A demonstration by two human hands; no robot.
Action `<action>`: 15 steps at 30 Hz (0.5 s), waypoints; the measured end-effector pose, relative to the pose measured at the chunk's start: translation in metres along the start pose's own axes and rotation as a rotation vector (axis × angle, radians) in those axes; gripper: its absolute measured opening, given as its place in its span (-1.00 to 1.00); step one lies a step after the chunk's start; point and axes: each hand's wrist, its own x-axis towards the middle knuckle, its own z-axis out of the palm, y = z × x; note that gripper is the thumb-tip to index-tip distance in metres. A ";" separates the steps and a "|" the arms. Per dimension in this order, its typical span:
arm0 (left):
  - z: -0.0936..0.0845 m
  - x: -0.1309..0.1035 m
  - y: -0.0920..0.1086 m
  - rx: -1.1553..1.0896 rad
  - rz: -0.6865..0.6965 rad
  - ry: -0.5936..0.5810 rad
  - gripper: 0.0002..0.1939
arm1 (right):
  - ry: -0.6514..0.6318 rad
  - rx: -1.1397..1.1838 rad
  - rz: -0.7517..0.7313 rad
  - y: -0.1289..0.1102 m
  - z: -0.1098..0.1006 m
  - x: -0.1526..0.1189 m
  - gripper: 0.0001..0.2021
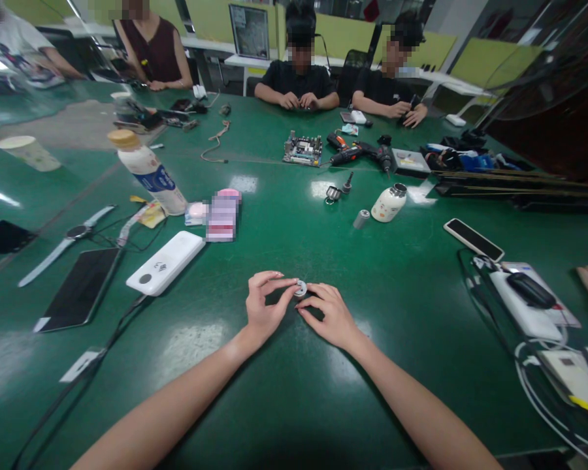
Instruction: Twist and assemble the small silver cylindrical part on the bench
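A small round grey-white piece (300, 288) with a dark opening is between my hands, low over the green table; its exact kind is too small to make out. My left hand (267, 303) pinches it from the left between thumb and fingers. From the right, the fingertips of my right hand (329, 313) close on its edge, thumb below. Beyond my hands stand a small metallic cylinder (361, 219) and a white patterned bottle (389, 202) with a dark neck. Close to these are a metal clasp-like piece (332, 194) and a small dark part (347, 183).
On my left lie a white power bank (166, 263), a tablet-like device (81, 287), a watch (78, 232) and a drink bottle (149, 173). A circuit board (302, 150) and power drills (360, 153) are farther back. At right are a phone (474, 239) and cables. Several people sit around.
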 end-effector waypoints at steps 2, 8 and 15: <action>0.000 -0.001 0.000 0.017 -0.008 -0.030 -0.69 | -0.001 0.000 -0.002 0.000 0.000 0.000 -0.89; -0.002 0.000 0.005 0.051 0.051 -0.106 -0.73 | -0.005 0.007 -0.002 -0.002 -0.002 0.001 -0.88; -0.002 -0.001 0.000 0.064 0.022 -0.186 -0.78 | -0.014 0.006 -0.007 -0.003 -0.003 0.002 -0.88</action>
